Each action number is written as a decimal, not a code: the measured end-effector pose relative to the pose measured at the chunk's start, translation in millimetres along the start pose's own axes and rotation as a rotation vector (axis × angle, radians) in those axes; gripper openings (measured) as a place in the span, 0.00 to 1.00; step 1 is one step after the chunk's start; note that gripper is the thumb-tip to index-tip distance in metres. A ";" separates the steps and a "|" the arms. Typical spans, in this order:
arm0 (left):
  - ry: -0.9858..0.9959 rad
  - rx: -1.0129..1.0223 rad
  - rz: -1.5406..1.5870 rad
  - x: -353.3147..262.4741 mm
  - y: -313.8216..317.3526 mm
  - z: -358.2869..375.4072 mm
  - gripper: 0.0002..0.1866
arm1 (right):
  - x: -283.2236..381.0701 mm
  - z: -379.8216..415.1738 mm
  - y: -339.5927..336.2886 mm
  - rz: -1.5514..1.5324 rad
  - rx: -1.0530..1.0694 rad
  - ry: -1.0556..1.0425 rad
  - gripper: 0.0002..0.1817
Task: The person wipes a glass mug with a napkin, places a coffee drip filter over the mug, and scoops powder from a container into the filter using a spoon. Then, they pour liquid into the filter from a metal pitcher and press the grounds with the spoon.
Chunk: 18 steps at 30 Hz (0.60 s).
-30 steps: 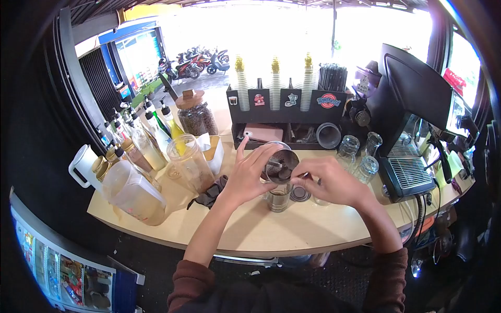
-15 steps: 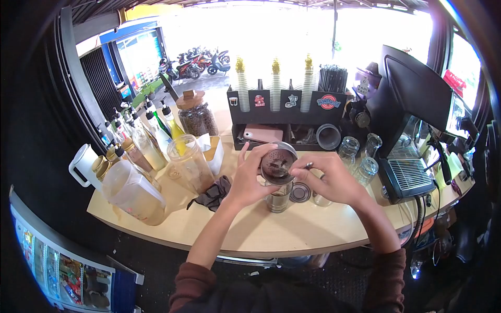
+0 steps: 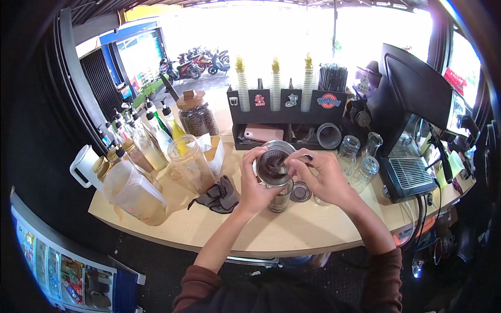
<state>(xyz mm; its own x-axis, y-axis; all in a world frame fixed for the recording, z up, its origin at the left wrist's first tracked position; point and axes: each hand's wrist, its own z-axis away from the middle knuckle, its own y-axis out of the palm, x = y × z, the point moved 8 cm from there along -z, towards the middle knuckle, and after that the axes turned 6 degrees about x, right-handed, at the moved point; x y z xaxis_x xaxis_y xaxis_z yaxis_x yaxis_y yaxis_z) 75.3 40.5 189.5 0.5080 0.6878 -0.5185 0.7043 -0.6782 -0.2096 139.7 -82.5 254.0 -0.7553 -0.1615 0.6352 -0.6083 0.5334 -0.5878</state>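
Observation:
A metal coffee dripper (image 3: 267, 158) with small holes is tilted so that its inside faces me. Dark coffee grounds lie at its bottom. My left hand (image 3: 254, 187) is wrapped round its left side and underside. The fingers of my right hand (image 3: 327, 180) pinch a metal spoon (image 3: 309, 157), whose bowl end reaches into the dripper. Under the dripper stands a glass (image 3: 280, 202), partly hidden by the dripper and my left hand. A round dark lid-like disc (image 3: 301, 192) lies on the counter to the glass's right.
A crumpled dark cloth (image 3: 219, 196) lies left of my hands, near a clear jar (image 3: 190, 167) and a plastic pitcher (image 3: 133, 193). Behind stands a black organiser (image 3: 287, 120) with stacked cups. Upturned glasses (image 3: 367, 169) and an espresso machine (image 3: 407, 172) are at right.
Both hands have shifted slightly left with the dripper and spoon. The dripper has turned a little, and the spoon's bowl end has moved inside it.

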 end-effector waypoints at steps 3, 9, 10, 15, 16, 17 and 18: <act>0.008 -0.003 0.032 -0.5 1.1 0.1 0.43 | 1.1 1.1 4.5 0.045 0.013 0.001 0.08; -0.079 0.091 -0.043 4.7 3.4 1.8 0.45 | 0.3 -1.1 3.2 0.014 0.025 -0.012 0.08; -0.079 0.090 -0.044 3.3 -1.3 0.5 0.45 | -3.2 -1.6 6.0 0.020 0.119 0.024 0.08; -0.010 0.323 -0.261 -4.9 -2.1 -11.0 0.44 | -11.3 -5.2 -9.3 -0.097 0.142 -0.009 0.08; -0.011 0.321 -0.261 -5.5 -4.3 -12.7 0.44 | -10.5 -5.5 -9.5 -0.136 0.166 0.000 0.09; -0.012 0.363 -0.283 -5.6 -2.7 -14.0 0.44 | -9.6 -5.6 -10.5 -0.136 0.167 -0.001 0.09; -0.011 0.406 -0.304 -5.9 -0.9 -15.5 0.44 | -9.6 -5.4 -8.9 -0.096 0.200 0.012 0.09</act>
<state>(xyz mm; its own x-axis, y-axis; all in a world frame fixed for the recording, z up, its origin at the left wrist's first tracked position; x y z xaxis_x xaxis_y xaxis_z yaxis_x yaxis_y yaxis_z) 79.4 41.1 205.5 0.3032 0.8683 -0.3926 0.5684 -0.4955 -0.6568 153.7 -81.2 255.8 -0.6895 -0.1934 0.6980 -0.7143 0.3409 -0.6112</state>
